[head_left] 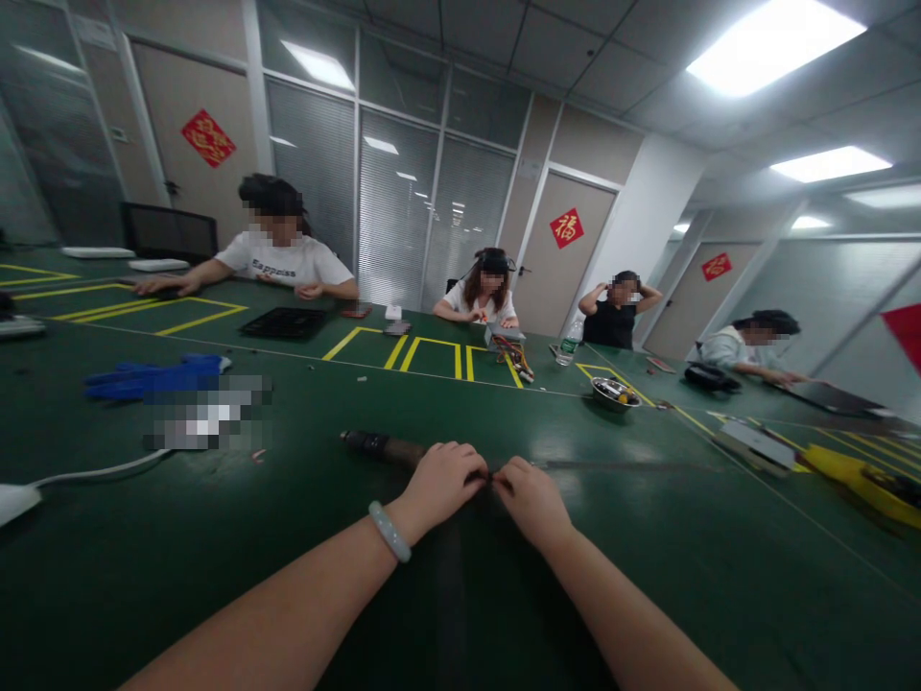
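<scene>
A dark, stick-shaped tool with a brownish body and a black banded end lies at a slant in front of me. Its right part runs behind my left hand, whose fingers curl closed over it. My right hand is pinched closed, its fingertips meeting those of the left at the tool's right end. Something small and dark shows between the fingertips, too small to name. A pale bracelet circles my left wrist.
Blue gloves and a white cable lie to the left. A metal bowl of small parts and a water bottle stand beyond my right hand. Yellow items lie far right. Several people sit across the green table.
</scene>
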`<act>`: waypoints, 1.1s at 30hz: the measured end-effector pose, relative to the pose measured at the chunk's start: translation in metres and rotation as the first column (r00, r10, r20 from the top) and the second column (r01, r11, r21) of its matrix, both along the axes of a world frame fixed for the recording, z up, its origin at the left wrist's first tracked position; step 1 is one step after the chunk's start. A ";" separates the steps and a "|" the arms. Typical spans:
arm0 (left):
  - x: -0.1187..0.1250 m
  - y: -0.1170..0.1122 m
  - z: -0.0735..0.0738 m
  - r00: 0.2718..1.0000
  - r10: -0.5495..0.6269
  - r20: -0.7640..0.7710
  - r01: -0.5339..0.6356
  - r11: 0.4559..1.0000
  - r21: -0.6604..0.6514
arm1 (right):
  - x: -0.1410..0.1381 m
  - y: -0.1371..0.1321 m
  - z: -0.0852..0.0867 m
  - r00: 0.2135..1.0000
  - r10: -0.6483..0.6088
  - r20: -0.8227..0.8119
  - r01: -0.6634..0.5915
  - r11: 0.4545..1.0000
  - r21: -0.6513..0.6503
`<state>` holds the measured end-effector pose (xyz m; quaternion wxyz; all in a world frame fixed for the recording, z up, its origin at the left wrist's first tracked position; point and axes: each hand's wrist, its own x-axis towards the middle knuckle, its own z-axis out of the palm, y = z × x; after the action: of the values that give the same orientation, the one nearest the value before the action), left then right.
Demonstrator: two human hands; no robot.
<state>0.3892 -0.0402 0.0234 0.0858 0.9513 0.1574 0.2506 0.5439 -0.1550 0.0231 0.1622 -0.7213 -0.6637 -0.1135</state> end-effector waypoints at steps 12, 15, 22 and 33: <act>-0.001 -0.002 0.003 1.000 0.019 -0.007 -0.019 1.000 -0.015 | -0.004 -0.003 -0.001 0.953 -0.039 -0.301 0.057 0.997 0.049; -0.002 -0.002 0.003 1.000 0.012 0.005 -0.012 1.000 -0.023 | -0.004 -0.004 -0.002 0.939 -0.070 -0.336 0.092 0.994 0.053; -0.001 0.000 0.000 1.000 0.015 0.009 -0.015 0.999 -0.031 | -0.003 -0.006 -0.003 0.925 -0.078 -0.372 0.115 0.990 0.078; -0.001 -0.002 0.002 1.000 0.015 0.011 -0.015 0.999 -0.029 | -0.007 -0.004 -0.002 0.955 -0.043 -0.295 0.080 0.990 0.116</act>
<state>0.3877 -0.0422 0.0259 0.0986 0.9474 0.1679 0.2541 0.5374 -0.1591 0.0208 0.3001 -0.7387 -0.6013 -0.0527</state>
